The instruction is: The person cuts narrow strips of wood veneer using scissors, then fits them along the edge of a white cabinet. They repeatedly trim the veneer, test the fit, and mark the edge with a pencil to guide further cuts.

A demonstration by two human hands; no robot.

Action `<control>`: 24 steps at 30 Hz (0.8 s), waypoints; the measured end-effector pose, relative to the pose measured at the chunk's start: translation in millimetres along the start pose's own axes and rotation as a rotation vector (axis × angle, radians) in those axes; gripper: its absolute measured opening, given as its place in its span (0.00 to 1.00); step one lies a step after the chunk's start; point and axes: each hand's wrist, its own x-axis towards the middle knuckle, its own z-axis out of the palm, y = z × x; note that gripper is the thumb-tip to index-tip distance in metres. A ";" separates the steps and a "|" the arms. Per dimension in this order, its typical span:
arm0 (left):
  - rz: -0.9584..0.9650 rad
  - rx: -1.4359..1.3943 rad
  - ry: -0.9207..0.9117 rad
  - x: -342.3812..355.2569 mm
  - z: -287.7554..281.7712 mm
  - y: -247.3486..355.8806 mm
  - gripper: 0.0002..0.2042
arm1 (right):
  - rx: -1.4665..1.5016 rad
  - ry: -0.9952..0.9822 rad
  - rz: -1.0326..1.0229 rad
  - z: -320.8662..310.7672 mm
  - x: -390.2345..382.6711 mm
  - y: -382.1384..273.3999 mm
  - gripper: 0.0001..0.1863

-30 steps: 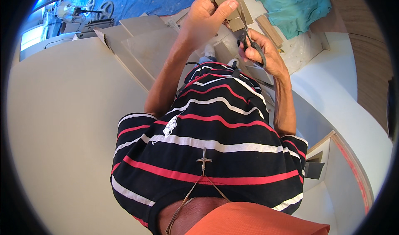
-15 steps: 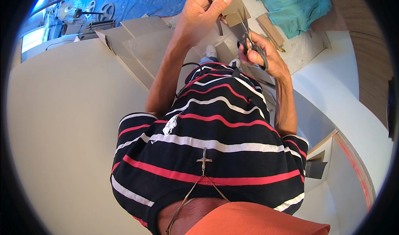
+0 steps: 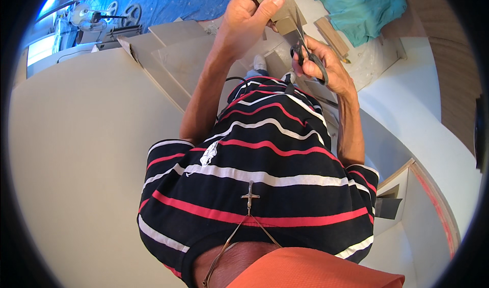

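In the head view, my left hand (image 3: 242, 25) is closed on a brown, gritty-looking sheet (image 3: 285, 10), with its thumb lying on the sheet and a ring on one finger. My right hand (image 3: 331, 71) grips black-handled scissors (image 3: 319, 66). The blades point up at the sheet's right part, where a squarish folded or cut piece shows. Whether the blades touch it or are cutting through it is hard to tell. Both hands are held out in front of my striped shirt, above my feet.
Beyond my hands lie a blue plastic sheet (image 3: 163, 0), a teal cloth (image 3: 361, 10), wooden strips (image 3: 331, 35) and pale boards (image 3: 178, 58). A machine (image 3: 86, 18) stands at the upper left. A large pale panel (image 3: 76, 160) is at my left, an open box-like carcass (image 3: 397, 237) at my right.
Since a second ago my left hand and the sheet have shifted a little up and left. My right hand with the scissors has moved very slightly.
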 end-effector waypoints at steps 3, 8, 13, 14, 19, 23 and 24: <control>-0.001 -0.050 -0.012 0.0 -2.1 -5.8 0.09 | -0.029 0.014 0.013 -0.4 0.1 0.2 0.27; 0.055 -0.109 -0.048 1.4 -8.0 -15.9 0.11 | -0.055 0.022 0.024 -0.9 -0.1 2.0 0.35; 0.053 -0.137 -0.047 1.5 -7.3 -18.0 0.11 | -0.064 0.021 0.025 -3.5 0.4 4.3 0.34; 0.053 -0.152 -0.043 1.0 -6.6 -17.6 0.11 | -0.060 0.020 0.028 -3.9 0.4 5.0 0.34; 0.054 -0.153 -0.044 0.2 -6.3 -16.0 0.11 | -0.053 0.019 0.020 -5.1 2.2 7.3 0.32; 0.063 -0.132 -0.036 -0.5 -7.0 -15.0 0.11 | -0.050 0.020 0.025 -5.8 1.8 7.6 0.30; 0.060 -0.114 -0.035 -0.5 -7.5 -14.0 0.11 | -0.049 0.020 0.028 -6.0 1.7 7.7 0.30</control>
